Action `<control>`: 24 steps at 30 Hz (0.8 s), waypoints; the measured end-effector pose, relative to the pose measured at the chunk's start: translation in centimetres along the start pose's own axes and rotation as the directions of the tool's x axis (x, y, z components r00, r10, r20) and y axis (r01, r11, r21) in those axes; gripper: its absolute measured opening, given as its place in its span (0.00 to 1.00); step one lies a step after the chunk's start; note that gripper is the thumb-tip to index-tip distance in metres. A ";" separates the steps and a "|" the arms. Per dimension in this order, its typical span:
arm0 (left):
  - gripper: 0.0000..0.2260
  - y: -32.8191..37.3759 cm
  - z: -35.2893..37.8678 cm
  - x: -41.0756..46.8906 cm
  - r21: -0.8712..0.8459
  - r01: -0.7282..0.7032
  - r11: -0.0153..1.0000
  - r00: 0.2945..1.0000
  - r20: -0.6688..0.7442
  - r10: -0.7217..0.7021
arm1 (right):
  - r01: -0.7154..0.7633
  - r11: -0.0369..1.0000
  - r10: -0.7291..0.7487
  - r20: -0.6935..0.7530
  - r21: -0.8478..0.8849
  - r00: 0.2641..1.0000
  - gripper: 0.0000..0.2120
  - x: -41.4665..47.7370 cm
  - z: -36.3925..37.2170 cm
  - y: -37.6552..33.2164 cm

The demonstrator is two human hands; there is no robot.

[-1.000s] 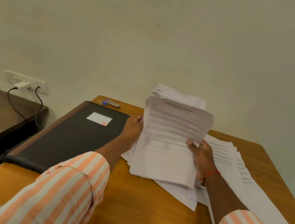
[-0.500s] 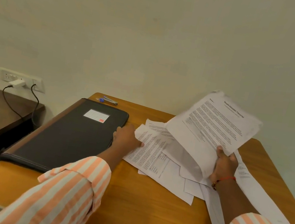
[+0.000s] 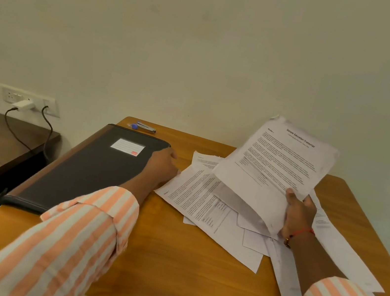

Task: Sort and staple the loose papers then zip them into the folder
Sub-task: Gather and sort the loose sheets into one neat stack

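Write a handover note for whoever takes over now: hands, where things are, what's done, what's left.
Left hand rests beside the folder, touching the edge of the loose papers, holding nothing visible. Right hand grips a raised sheaf.
The loose papers lie spread on the table; the folder lies closed at left; the stapler sits at the far edge.
Done: sorting under way, nothing visibly stapled.
Left: finish sorting, staple, zip into folder.

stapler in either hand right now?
No, the stapler lies on the table beyond the folder; the right hand grips papers, the left hand holds nothing.
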State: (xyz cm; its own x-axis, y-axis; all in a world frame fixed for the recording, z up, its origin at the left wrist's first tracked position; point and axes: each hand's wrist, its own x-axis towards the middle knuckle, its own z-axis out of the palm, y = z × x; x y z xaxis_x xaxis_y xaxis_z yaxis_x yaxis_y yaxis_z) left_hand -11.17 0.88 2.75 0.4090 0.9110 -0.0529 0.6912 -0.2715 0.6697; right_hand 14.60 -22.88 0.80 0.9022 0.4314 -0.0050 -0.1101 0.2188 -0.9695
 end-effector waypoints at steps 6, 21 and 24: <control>0.15 0.0 -0.2 -0.2 0.237 -0.020 0.971 0.983 0.183 -0.024 | 0.042 0.994 -0.042 0.000 -0.100 0.999 0.18 0.0 0.2 0.6; 0.11 0.1 -0.1 0.0 0.012 -0.070 0.997 0.997 -0.013 0.070 | 0.121 0.964 -0.137 -0.054 -0.236 0.989 0.13 0.7 -0.1 -0.1; 0.12 0.0 -0.6 0.5 0.049 -0.044 0.998 0.998 0.040 0.042 | 0.131 0.976 -0.153 -0.119 -0.175 0.981 0.15 1.0 -0.9 -0.6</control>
State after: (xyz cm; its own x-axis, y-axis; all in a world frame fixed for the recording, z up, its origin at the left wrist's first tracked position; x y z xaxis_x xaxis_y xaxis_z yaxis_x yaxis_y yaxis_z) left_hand -11.35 1.53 3.18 0.4609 0.8858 -0.0542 0.7010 -0.3259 0.6343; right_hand 15.98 -23.34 1.11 0.9514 0.2859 0.1142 0.0837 0.1168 -0.9896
